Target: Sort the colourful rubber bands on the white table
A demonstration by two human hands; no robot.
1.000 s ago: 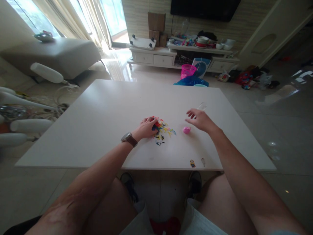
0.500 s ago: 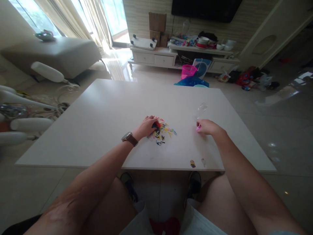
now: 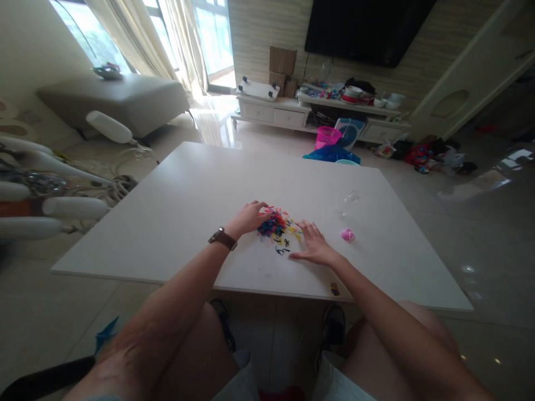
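Here, on the white table [image 3: 179, 184], a small heap of coloured rubber bands [image 3: 276, 226], flanked by both hands. Left hand [image 3: 249, 216] at the heap's left edge, fingers loosely curled, tips touching the nearest bands, nothing clearly pinched. Right hand [image 3: 314, 247] just right and near of the heap, palm down and flat, fingers spread wide, holding nothing, fingertips just beside the stray yellow and black bands at the near-right fringe. Heap thus squarely between the two hands, slightly nearer the left, spread a little wider left to right than near to far. Well right of the right hand, a small pink object [image 3: 348, 235]; beyond it, a clear glass-like piece [image 3: 352, 197].
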